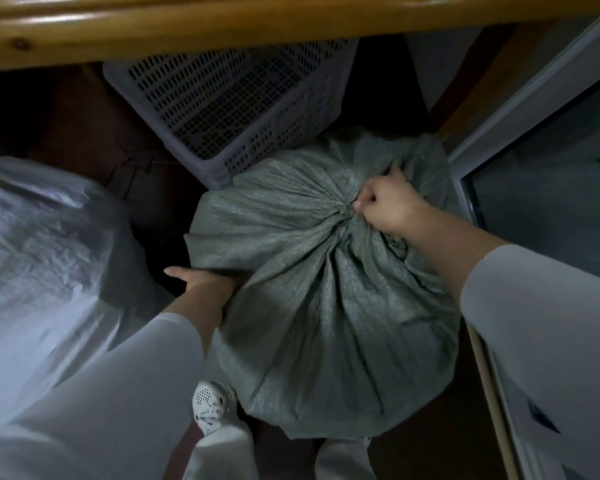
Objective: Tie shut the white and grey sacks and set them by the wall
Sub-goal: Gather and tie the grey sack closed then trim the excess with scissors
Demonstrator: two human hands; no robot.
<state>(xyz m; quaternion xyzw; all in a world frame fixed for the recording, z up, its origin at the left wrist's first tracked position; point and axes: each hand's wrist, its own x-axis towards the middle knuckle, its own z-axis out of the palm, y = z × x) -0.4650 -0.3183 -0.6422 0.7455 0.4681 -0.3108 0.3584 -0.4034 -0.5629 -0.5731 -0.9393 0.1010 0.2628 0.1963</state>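
Tightly hemmed, the grey sack point(326, 292) sits between the white sack point(42, 258), a perforated crate point(229, 98) and a pale frame point(520, 98), the right hand point(387, 210) gripping its gathered neck, the left hand point(203, 284) against its side, fingers hidden.

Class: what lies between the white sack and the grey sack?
In the head view: a dark gap, with the left hand in it touching the grey sack, clear of the white sack.

A tilted perforated crate point(229, 98) sits below a varnished wooden rail point(187, 26).
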